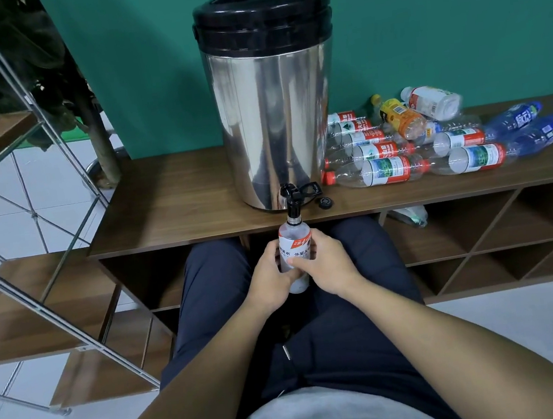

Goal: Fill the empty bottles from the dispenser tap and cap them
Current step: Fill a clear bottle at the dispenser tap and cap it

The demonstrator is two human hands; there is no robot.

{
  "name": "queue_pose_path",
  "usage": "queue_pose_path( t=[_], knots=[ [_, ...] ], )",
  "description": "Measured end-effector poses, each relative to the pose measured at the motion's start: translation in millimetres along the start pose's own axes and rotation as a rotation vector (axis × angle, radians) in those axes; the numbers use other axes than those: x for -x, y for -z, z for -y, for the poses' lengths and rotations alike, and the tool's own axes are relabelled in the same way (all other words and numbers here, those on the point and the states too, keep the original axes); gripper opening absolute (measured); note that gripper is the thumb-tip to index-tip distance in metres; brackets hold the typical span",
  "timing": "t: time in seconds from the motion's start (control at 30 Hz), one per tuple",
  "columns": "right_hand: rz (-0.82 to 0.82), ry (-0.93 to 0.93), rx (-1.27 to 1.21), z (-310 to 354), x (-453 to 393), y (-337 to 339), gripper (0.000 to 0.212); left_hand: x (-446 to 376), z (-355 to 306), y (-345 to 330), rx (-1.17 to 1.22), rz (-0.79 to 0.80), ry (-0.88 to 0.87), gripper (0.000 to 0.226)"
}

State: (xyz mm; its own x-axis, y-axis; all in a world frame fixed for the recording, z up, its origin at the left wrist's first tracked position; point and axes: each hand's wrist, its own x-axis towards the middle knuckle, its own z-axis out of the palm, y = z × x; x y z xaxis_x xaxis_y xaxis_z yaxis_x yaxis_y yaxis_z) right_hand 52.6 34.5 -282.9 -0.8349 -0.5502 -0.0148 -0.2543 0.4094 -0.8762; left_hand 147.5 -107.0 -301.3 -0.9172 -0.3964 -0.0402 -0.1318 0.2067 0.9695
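Note:
A steel dispenser (272, 106) with a black lid stands on the wooden shelf top (172, 214). Its black tap (293, 199) hangs over the shelf's front edge. Directly under the spout I hold a clear bottle (294, 241) with a white and orange label, upright, its uncapped neck touching the spout. My left hand (269, 275) wraps the bottle from the left and my right hand (326, 265) from the right. A small black cap (325, 202) lies on the shelf beside the tap.
A heap of empty bottles (433, 143) lies to the right of the dispenser: clear ones with red caps, blue ones, an orange one. Open cubbies run below the shelf top, one holding a crumpled bottle (410, 216). A metal-framed rack (26, 203) stands at left.

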Motion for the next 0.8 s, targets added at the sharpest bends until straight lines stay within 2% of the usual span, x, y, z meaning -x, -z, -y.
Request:
queue_pose_path(
  t=[0.27, 0.8],
  knots=[
    [0.021, 0.047, -0.070, -2, 3, 0, 0.050, 3, -4, -2, 0.027, -0.031, -0.016, 0.056],
    [0.015, 0.052, -0.006, -11, 2, -4, 0.051, 4, 0, 0, -0.020, -0.011, -0.019, 0.059]
  ],
)
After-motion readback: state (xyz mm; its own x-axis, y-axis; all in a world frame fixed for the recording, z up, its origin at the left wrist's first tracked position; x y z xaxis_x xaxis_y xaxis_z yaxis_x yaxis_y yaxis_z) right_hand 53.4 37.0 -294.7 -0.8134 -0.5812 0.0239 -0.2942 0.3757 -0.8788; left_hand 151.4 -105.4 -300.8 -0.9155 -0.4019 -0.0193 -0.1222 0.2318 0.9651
